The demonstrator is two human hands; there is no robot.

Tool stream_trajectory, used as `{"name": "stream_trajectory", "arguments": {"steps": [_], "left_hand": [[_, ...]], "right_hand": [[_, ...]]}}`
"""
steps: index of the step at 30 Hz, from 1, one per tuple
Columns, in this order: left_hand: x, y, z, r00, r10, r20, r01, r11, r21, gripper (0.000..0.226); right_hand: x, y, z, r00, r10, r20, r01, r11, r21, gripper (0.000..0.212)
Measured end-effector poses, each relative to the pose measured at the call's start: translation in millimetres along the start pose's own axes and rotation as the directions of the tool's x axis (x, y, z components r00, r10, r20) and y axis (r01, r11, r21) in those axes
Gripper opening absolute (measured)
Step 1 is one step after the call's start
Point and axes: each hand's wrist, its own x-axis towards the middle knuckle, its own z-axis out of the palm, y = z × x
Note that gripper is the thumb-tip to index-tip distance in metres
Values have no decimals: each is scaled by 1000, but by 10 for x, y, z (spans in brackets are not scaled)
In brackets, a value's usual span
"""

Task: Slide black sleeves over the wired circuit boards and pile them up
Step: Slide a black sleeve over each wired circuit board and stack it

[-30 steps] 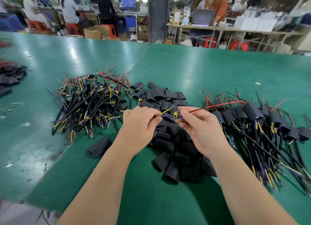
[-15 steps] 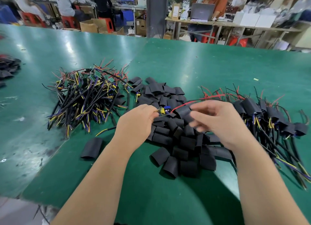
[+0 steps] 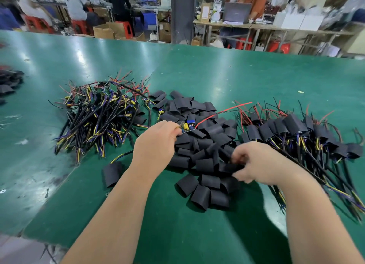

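My left hand (image 3: 156, 143) pinches a small wired circuit board (image 3: 187, 126) by its near end; its red and black leads trail up to the right. My right hand (image 3: 256, 163) is down in the heap of loose black sleeves (image 3: 199, 145), its fingers curled around one sleeve (image 3: 230, 168) at the heap's right side. A pile of bare wired boards (image 3: 98, 111) lies to the left. On the right lies a pile of sleeved boards (image 3: 296, 131).
The green table (image 3: 256, 76) stretches far ahead. One stray sleeve (image 3: 111, 173) lies near my left forearm. More black parts (image 3: 9, 80) sit at the far left edge. People work at benches beyond the table.
My right hand let go of the board's wires and dropped down into the sleeve heap, closing on a sleeve. My left hand keeps holding the board in about the same place.
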Motion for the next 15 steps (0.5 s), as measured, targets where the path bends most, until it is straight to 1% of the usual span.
{"name": "stream_trajectory", "arguments": {"steps": [3, 5, 6, 9, 12, 13, 15], "left_hand": [[-3, 21, -36, 999, 20, -29, -21, 999, -27, 18], [-9, 13, -53, 999, 7, -42, -8, 999, -32, 19], [-11, 5, -58, 999, 3, -49, -4, 999, -34, 20], [-8, -6, -68, 997, -9, -75, 6, 999, -43, 19], [1, -10, -65, 995, -30, -98, 26, 999, -41, 19], [4, -21, -64, 994, -36, -107, 32, 999, -38, 19], [15, -46, -65, 992, -39, -124, 35, 999, -34, 19]], "right_hand": [[53, -127, 109, 992, -78, -97, 88, 991, 103, 24], [66, -149, 139, 982, -84, -168, 115, 977, 181, 28], [71, -148, 138, 976, -84, -200, 123, 974, 193, 30], [71, -120, 107, 956, -85, -280, 135, 977, 165, 39], [59, -119, 97, 957, -101, -271, 132, 986, 99, 54], [61, -143, 100, 947, -105, -304, 140, 985, 97, 55], [69, -274, 122, 898, -125, -422, 197, 972, 131, 47]]}}
